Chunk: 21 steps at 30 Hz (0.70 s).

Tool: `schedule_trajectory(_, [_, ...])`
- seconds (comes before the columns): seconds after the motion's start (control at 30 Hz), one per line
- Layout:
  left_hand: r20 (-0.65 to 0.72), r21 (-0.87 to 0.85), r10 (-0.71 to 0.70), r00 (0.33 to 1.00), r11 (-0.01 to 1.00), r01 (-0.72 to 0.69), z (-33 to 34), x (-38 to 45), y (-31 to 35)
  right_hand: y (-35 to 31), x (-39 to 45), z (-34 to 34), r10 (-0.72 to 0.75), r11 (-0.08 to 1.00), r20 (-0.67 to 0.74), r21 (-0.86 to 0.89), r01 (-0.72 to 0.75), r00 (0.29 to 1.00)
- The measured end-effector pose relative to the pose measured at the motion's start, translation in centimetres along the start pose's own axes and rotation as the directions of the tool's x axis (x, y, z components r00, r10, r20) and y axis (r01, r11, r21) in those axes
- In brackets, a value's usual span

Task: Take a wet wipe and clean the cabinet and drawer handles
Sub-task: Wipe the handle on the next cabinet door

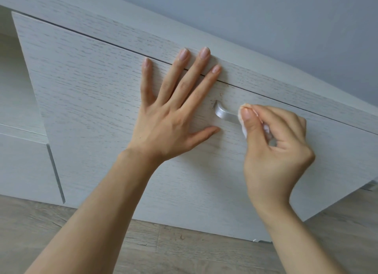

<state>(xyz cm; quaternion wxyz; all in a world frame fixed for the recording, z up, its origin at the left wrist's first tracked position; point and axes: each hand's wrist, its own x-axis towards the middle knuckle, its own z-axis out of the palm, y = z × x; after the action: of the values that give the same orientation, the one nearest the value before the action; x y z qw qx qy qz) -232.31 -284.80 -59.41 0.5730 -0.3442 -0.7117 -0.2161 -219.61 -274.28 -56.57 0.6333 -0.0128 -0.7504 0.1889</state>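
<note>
Right now I am partway through the wiping, by my own reckoning: my right hand (274,142) has the wet wipe (243,128) bunched between curled thumb and fingers (246,115) and pressed onto the silver handle (225,115) of the pale wood-grain drawer front (92,93), about midway along the bar, so that the left end of the handle shows bare and the right end is hidden under my grip. My left hand (173,118) lies flat and spread on the drawer front just left of the handle, holding nothing, its fingertips reaching across the seam to the top panel (122,28) above. Whether this handle is already clean I cannot tell; the metal looks dull and even, with no visible streak either way. What is left, as I judge it, is to finish this bar and move on to the others. Counting what shows: one wipe, two hands, one handle under work, one long slim vertical handle (55,173) on the cabinet door at lower left, well apart from my hands, and a sliver of metal (370,186) at the far right edge that may be a third handle, too cut off to be sure. Below runs the grey wood floor (184,249).
</note>
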Motion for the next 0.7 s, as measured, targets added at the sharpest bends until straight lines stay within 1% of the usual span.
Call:
schedule_trajectory(0.03, [-0.005,0.002,-0.004,1.000,1.000,0.004,0.0,0.0,0.1,-0.3,0.1,0.2,0.030,0.999,0.007,0.015,-0.030,1.000])
schedule_trajectory(0.1, [-0.020,0.002,-0.011,1.000,1.000,0.011,0.1,0.0,0.2,-1.2,0.4,1.1,0.014,1.000,0.030,0.001,-0.014,0.999])
schedule_trajectory(0.2, [-0.051,-0.013,-0.021,0.998,1.000,0.020,0.3,0.1,0.4,-1.8,0.4,2.1,-0.083,0.993,0.054,-0.076,0.087,0.995])
schedule_trajectory(0.33, [-0.060,-0.025,-0.024,0.998,0.999,0.023,0.3,0.1,0.4,-0.9,-0.1,1.0,-0.234,0.954,0.120,-0.161,0.252,0.965])
schedule_trajectory(0.4, [-0.062,-0.026,-0.020,0.998,0.999,0.018,0.2,0.1,0.5,-0.6,0.0,0.9,-0.264,0.940,0.107,-0.192,0.281,0.958])
schedule_trajectory(0.47, [-0.067,-0.013,-0.014,0.998,1.000,0.013,0.2,0.1,0.4,-0.8,0.1,1.5,-0.239,0.955,0.057,-0.169,0.245,0.969])
schedule_trajectory(0.63, [-0.047,0.008,-0.001,0.999,1.000,0.001,0.4,0.0,0.2,-1.1,-0.4,1.4,-0.049,0.998,-0.056,-0.041,0.047,0.997])
schedule_trajectory(0.7, [-0.043,0.009,-0.006,0.999,1.000,0.006,0.4,0.0,0.2,-1.7,-0.2,1.7,-0.014,0.999,-0.058,-0.034,0.012,0.998])
